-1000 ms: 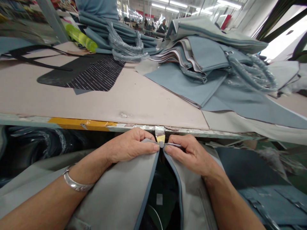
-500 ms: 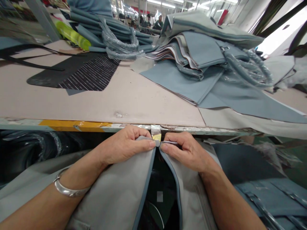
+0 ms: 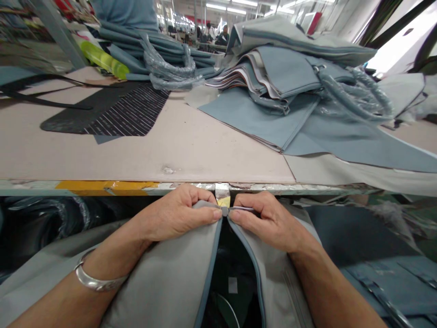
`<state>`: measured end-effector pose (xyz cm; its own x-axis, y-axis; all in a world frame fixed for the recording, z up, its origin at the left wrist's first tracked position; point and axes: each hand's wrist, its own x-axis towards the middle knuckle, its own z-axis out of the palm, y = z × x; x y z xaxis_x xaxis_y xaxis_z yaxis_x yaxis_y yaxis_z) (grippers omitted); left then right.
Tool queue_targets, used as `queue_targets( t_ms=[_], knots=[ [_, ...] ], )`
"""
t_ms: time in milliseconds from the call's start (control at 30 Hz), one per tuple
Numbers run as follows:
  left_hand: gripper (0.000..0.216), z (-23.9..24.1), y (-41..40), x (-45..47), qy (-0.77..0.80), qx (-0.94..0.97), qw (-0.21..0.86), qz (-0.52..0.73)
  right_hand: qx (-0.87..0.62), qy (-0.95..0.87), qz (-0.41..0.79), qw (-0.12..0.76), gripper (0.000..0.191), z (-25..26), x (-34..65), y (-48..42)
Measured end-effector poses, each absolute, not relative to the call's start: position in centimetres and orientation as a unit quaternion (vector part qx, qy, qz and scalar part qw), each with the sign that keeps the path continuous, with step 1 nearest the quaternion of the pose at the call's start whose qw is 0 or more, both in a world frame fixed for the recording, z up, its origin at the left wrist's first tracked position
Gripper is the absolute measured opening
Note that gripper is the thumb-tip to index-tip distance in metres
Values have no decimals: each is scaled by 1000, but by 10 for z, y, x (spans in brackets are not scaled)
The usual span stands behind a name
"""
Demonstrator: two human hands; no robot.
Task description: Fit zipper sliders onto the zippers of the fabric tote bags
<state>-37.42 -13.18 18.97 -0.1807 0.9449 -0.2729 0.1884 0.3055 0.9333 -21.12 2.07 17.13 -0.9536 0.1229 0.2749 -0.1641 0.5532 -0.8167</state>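
Grey blue-edged fabric (image 3: 167,273), pinched up right below the counter (image 3: 221,155)
Head cam: left hand (image 3: 184,212) and right hand (image 3: 268,221) both have a snug thumb-and-finger grip on it, one each side of the dark gap (image 3: 234,255), nearly meeting under a silver-and-yellow tab (image 3: 223,193). Blue-grey pieces (image 3: 287,73) are piled up top, farther back.

Grey fabric (image 3: 164,269), blue edging (image 3: 210,273), black white-striped piece (image 3: 131,111)

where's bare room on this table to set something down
Bare tabletop lies between the striped black piece and the blue panels, reaching the front edge. Folded material and plastic wrap crowd the back; left hand and right hand pinch grey fabric by the edge.
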Motion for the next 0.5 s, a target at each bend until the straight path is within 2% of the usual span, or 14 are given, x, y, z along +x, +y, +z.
queue_targets(
  t_ms=[500],
  knots=[
    [25, 187, -131, -374, 630, 444, 480, 419, 3, -855, 502, 131, 35, 167, -211, 22]
  ],
)
